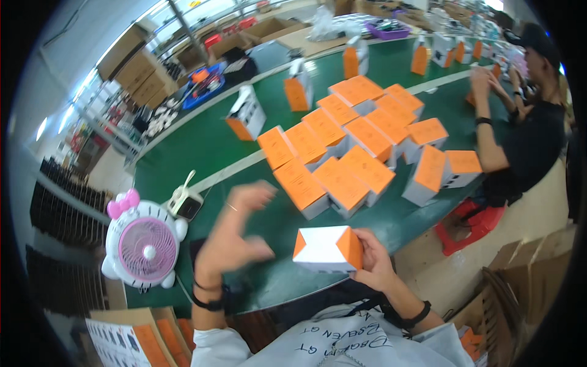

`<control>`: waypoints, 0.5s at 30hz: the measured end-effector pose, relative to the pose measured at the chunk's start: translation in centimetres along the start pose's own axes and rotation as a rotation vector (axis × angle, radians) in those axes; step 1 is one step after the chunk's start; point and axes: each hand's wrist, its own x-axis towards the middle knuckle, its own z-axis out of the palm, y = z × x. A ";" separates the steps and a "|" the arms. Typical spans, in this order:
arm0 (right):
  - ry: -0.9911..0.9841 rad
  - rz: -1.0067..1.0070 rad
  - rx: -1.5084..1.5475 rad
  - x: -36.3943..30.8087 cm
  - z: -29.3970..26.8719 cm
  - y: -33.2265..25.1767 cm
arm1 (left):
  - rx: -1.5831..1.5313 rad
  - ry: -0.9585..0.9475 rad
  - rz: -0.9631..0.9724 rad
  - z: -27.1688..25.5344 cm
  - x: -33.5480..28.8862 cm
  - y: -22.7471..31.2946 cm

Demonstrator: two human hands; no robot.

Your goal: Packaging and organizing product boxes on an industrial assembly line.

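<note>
My right hand [375, 262] grips a small white and orange carton [324, 249] by its right end, just above the near edge of the green table [244, 287]. A white face with orange triangular corners is turned up. To the left of it, my left hand [237, 229] hangs in the air with thumb and fingers spread, slightly blurred, with nothing in it. Beyond both hands stands a cluster of several similar cartons [342, 183], orange tops up, packed close together. Two of them, including a tilted carton [425, 174], sit at the cluster's right side.
A white and pink fan [147, 244] and a small white device [184, 203] stand at the left. Several upright cartons [297, 88] line the table's far strip. At right, another person [529, 122] handles a carton near a red stool [468, 226]. Cardboard boxes [137, 348] lean at lower left.
</note>
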 end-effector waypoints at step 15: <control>-0.288 0.290 -0.258 1.3 5.1 -5.0 | -0.196 0.239 -0.767 7.3 -8.0 0.1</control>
